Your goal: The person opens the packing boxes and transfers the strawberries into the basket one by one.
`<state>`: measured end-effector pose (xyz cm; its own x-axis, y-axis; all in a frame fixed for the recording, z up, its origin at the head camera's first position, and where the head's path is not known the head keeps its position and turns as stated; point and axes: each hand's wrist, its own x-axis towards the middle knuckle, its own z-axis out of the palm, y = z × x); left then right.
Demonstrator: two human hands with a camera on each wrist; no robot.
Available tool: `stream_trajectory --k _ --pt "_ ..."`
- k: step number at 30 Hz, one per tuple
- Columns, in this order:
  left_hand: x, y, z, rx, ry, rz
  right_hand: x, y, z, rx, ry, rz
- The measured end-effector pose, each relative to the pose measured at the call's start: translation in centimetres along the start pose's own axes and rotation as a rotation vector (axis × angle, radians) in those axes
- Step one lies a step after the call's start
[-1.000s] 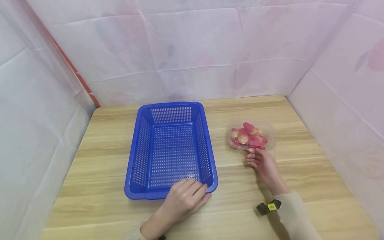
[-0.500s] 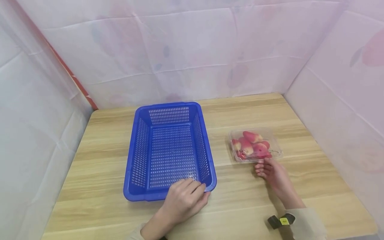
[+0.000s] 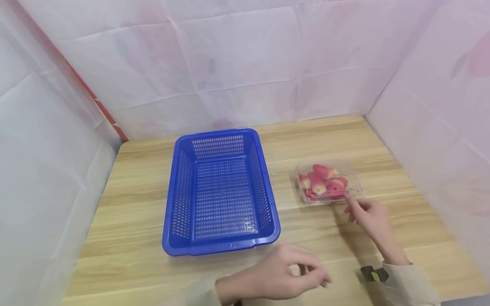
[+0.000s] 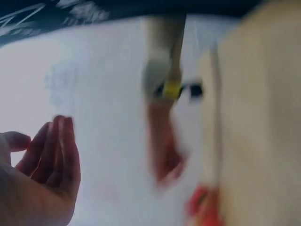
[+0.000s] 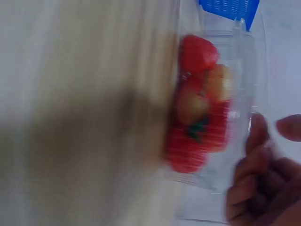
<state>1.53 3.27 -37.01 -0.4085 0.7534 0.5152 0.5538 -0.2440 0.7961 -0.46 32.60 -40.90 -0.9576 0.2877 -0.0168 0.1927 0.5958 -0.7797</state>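
Though left hand blurs, it's relaxed | right hand by clear box | grip: can't tell

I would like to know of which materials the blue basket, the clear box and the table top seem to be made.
Blue basket: apparently plastic, slightly glossy; moulded rim, regular slots.
Clear box: probably thin plastic, shiny; red-and-yellow pieces show through.
Table top: smooth, pale wood or laminate; grain shows, but which cannot be told.
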Motion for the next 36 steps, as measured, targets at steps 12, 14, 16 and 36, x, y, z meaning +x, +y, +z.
stream_trajectory --k 12,14,16,36 --pt "4.9 -8.3 7.2 -0.857 0.699 -0.797 2.8 -2.8 3.0 -0.145 0.148 -0.948" --pt "5.3 -9.5 7.7 -0.809 0.825 -0.809 2.8 -2.7 3.7 -0.148 0.102 -0.943" --pt "5.5 -10.4 8.0 -0.786 0.882 -0.827 2.8 -2.5 4.3 -0.167 0.067 -0.929" --pt "5.1 -14.8 8.1 -0.677 0.862 -0.649 2.5 -1.5 6.0 -0.251 0.058 -0.932"
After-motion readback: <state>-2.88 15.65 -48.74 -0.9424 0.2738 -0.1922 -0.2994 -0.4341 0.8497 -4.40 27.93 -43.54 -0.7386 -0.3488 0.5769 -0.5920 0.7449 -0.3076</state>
